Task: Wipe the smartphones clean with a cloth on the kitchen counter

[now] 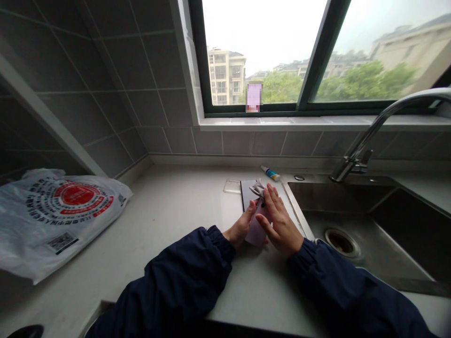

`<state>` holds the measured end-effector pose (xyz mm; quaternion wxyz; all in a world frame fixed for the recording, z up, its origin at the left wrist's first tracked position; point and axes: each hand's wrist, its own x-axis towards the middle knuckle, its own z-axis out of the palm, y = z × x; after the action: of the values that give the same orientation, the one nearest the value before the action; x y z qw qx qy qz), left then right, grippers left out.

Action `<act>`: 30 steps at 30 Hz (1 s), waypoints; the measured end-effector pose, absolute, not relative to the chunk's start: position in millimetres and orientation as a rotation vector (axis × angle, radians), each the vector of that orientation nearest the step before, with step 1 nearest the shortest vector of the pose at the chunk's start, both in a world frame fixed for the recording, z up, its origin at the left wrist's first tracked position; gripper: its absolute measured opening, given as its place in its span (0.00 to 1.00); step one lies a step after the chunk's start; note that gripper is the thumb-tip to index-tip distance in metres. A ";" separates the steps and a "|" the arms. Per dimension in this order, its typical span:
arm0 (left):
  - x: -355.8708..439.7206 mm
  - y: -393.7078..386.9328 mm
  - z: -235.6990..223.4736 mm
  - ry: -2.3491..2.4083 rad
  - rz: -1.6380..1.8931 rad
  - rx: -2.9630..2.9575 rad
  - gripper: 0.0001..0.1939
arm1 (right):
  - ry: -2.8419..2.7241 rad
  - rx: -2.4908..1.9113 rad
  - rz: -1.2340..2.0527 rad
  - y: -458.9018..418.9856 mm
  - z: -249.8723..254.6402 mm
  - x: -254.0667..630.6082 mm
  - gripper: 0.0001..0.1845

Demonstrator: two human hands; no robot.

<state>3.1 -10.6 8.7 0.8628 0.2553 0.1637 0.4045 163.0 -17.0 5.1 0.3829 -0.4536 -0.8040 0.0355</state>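
My left hand (241,225) and my right hand (280,220) meet over a flat lilac item (256,233) on the white stone counter (169,220). The left hand grips its left edge, while the spread fingers of the right press on top. A crumpled pale grey wipe or tissue (257,189) lies at the item's far end, touching my right fingertips. Partly under it and the hands is a black smartphone (247,193), lying flat. A transparent plastic piece (231,186) rests just left of the phone.
A small blue and white tube (270,173) lies behind my hands. A steel sink (345,230) with a drain (342,243) and a tall faucet (369,141) lies to the right. A printed white plastic bag (56,216) covers the counter's left end. Tiled walls and a window stand behind.
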 end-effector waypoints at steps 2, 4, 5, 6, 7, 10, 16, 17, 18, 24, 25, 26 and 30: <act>2.4 -10.7 9.8 0.346 0.791 0.612 0.34 | -2.052 -1.155 0.084 -16.6 4.7 163.1 0.42; 2.6 -10.8 11.5 0.344 0.774 0.682 0.34 | -2.054 -1.158 0.079 -16.5 4.3 162.9 0.41; 3.1 -10.8 12.4 0.340 0.780 0.707 0.34 | -2.057 -1.161 0.079 -16.6 4.1 162.8 0.41; 3.8 -10.8 13.2 0.335 0.792 0.727 0.34 | -2.060 -1.165 0.080 -16.7 3.9 162.6 0.41; 4.6 -10.8 13.9 0.328 0.807 0.740 0.34 | -2.063 -1.167 0.082 -16.8 3.5 162.5 0.41; 7.8 -10.6 14.9 0.309 0.866 0.751 0.35 | -2.076 -1.165 0.096 -16.9 2.0 162.2 0.41; 13.1 -9.5 14.9 0.248 0.937 0.817 0.36 | -2.092 -1.146 0.105 -16.7 -0.6 161.7 0.42; 13.6 -9.4 15.2 0.234 0.942 0.825 0.36 | -2.092 -1.147 0.105 -16.8 -0.8 161.6 0.42; 14.0 -9.2 15.6 0.217 0.948 0.839 0.36 | -2.094 -1.146 0.105 -16.9 -0.9 161.4 0.42; 16.6 -8.1 15.8 0.141 0.994 0.885 0.33 | -2.117 -1.136 0.125 -17.1 -1.8 160.4 0.43; 17.0 -7.9 15.3 0.136 1.002 0.878 0.33 | -2.119 -1.130 0.124 -17.1 -1.9 160.2 0.43; 17.2 -7.7 14.8 0.133 1.008 0.869 0.33 | -2.120 -1.124 0.124 -17.2 -1.9 160.0 0.43; 16.5 -7.0 13.7 0.167 1.021 0.816 0.35 | -2.142 -1.123 0.140 -18.0 -1.2 159.1 0.43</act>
<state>16.5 -7.0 13.7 0.7908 0.3791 0.0778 0.4742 159.1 -18.0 -1.2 0.3515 -0.4340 -0.8277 0.0543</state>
